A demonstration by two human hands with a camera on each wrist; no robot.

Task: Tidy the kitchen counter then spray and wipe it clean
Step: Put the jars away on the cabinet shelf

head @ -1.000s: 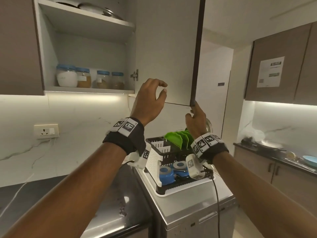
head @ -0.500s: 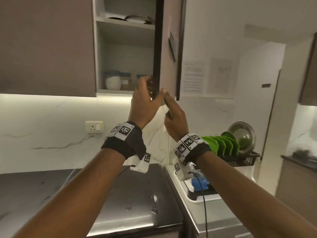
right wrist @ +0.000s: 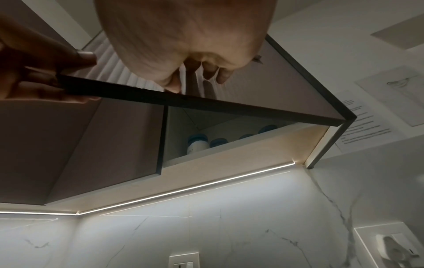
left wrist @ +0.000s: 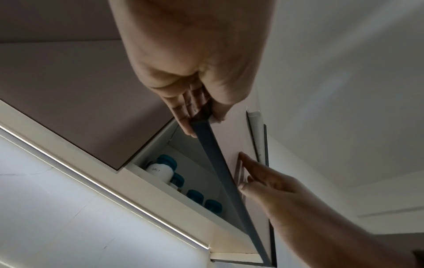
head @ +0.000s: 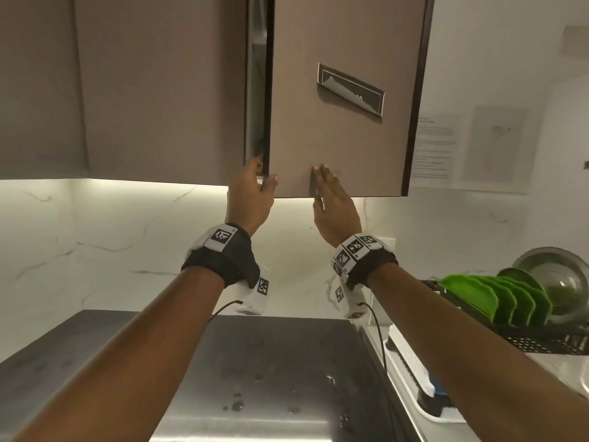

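Observation:
The brown upper cabinet door (head: 338,122) stands only a narrow gap ajar. My left hand (head: 264,173) grips its lower free edge, thumb on the front and fingers behind. My right hand (head: 325,181) lies flat on the door's front near the bottom, fingers straight. In the left wrist view the left hand's fingers (left wrist: 183,119) curl round the dark door edge (left wrist: 220,170), and several blue-lidded jars (left wrist: 160,170) stand on the shelf inside. The same jars (right wrist: 197,143) show in the right wrist view. Below lies the dark counter (head: 271,362).
A dish rack (head: 541,338) with green plates (head: 484,298) and a steel bowl (head: 554,272) stands on the steel unit at the right. Water drops (head: 236,405) dot the counter. A peeling label (head: 350,89) hangs on the door. Papers (head: 433,148) are stuck on the right wall.
The cabinet door has swung from wide open to almost closed. My right hand has left the door's edge and now lies flat on its front; my left hand took hold of the edge.

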